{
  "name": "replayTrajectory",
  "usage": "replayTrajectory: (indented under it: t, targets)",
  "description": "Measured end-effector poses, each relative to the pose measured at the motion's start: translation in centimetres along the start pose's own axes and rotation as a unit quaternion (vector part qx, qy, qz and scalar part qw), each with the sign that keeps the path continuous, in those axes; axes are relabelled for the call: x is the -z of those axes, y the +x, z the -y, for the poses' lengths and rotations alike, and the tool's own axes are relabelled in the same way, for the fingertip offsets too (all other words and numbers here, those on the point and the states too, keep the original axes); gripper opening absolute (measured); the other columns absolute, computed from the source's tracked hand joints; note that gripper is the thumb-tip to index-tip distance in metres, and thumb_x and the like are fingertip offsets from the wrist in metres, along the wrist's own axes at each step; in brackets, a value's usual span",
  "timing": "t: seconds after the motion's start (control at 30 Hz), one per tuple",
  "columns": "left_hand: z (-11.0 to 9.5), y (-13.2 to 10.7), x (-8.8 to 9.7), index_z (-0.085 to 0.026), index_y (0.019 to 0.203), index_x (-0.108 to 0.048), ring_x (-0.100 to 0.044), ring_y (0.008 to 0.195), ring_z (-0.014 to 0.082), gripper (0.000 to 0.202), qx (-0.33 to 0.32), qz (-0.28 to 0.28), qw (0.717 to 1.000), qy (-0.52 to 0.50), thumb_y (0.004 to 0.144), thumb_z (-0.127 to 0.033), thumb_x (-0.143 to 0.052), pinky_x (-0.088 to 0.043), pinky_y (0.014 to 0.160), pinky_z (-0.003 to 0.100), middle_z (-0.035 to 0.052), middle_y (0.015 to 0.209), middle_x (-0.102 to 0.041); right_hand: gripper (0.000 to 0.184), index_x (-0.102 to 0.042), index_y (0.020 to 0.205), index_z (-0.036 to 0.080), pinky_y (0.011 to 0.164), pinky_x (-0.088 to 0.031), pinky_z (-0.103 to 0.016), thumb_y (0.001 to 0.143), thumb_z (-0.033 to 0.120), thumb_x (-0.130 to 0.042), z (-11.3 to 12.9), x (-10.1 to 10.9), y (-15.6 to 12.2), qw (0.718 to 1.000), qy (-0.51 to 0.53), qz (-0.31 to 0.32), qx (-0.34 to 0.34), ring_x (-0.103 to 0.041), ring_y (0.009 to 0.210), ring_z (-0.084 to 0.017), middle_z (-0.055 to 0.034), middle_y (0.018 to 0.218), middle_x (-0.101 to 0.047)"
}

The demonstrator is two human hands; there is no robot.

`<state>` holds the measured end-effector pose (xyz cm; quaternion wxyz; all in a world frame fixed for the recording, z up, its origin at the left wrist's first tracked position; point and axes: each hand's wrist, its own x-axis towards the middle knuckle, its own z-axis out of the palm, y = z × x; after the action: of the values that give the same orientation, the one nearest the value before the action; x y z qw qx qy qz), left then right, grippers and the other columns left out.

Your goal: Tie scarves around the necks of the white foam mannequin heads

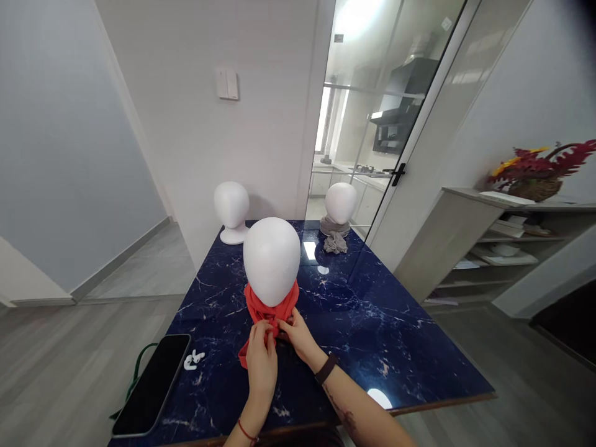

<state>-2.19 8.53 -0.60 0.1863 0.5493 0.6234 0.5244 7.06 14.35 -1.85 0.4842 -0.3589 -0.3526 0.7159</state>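
A white foam mannequin head (272, 257) stands upright near the middle of the table. Wrapped around its neck is a red scarf (257, 305), gathered in a bunch at the front. My left hand (261, 357) has its fingers closed on the scarf at that bunch, and a loose end of red cloth shows to its left. From the right, my right hand (298, 335) pinches the same gathered cloth. The two hands nearly meet below the head's chin, and their fingers partly hide the knotted part.
A dark blue marbled table (372, 329) carries a phone (153, 385) and white earbuds (194, 359) at front left. Behind stand a bare foam head (231, 205) and another foam head (341, 202) with a grey scarf (335, 236). A shelf unit (465, 217) is at right.
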Motion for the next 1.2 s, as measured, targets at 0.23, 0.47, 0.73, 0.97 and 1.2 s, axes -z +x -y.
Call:
replayTrajectory:
  t: [0.23,0.47,0.73,0.97,1.2]
  targets:
    - [0.6,0.6,-0.2,-0.017,0.108,-0.051,-0.057,0.099,0.0251,0.031,0.062,0.000,0.998,0.014,0.086,-0.037,-0.042,-0.046,0.084,0.040,0.0112,0.106,-0.054,0.027,-0.059,0.082,0.016,0.062,-0.044,-0.020,0.057,0.006,-0.058,0.6,-0.2,-0.2,0.997,0.058,0.052,-0.009,-0.060,0.068,-0.011,-0.0009,0.077,-0.067]
    - [0.9,1.3,0.4,-0.019,0.091,-0.056,-0.060,0.082,0.0237,0.023,0.064,0.053,0.994,0.077,0.086,-0.030,-0.036,-0.048,0.074,0.039,0.0083,0.091,-0.052,0.028,-0.055,0.086,0.017,0.063,-0.047,-0.024,0.059,0.008,-0.060,0.3,-0.2,-0.2,0.998,0.044,0.045,0.003,-0.060,0.067,-0.013,0.0002,0.077,-0.065]
    - [1.0,0.1,1.1,-0.021,0.076,-0.052,-0.058,0.086,0.0201,0.010,0.021,-0.024,0.999,-0.044,0.079,-0.018,-0.043,-0.047,0.079,0.034,0.0047,0.089,-0.054,0.039,-0.041,0.085,0.022,0.054,-0.042,-0.025,0.060,0.022,-0.071,-0.6,0.5,-0.1,0.939,-0.255,-0.154,0.170,-0.050,0.059,-0.013,0.0052,0.069,-0.050]
    - [1.6,-0.5,1.0,-0.020,0.069,-0.055,-0.056,0.101,0.0233,0.016,0.045,-0.015,0.991,-0.126,0.081,-0.029,-0.050,-0.039,0.094,0.039,0.0064,0.100,-0.062,0.025,-0.058,0.100,0.022,0.077,-0.045,-0.028,0.078,0.010,-0.053,0.3,-0.1,-1.8,0.809,-0.477,0.011,0.343,-0.053,0.085,-0.015,-0.0048,0.099,-0.052]
    - [1.1,0.0,1.3,-0.021,0.092,-0.055,-0.057,0.094,0.0198,0.015,0.043,-0.014,0.987,-0.157,0.077,-0.022,-0.051,-0.042,0.090,0.036,0.0045,0.095,-0.059,0.003,-0.060,0.079,0.020,0.067,-0.044,-0.025,0.081,0.020,-0.057,1.0,0.0,-1.9,0.835,-0.424,0.039,0.348,-0.053,0.076,-0.014,-0.0031,0.086,-0.054]
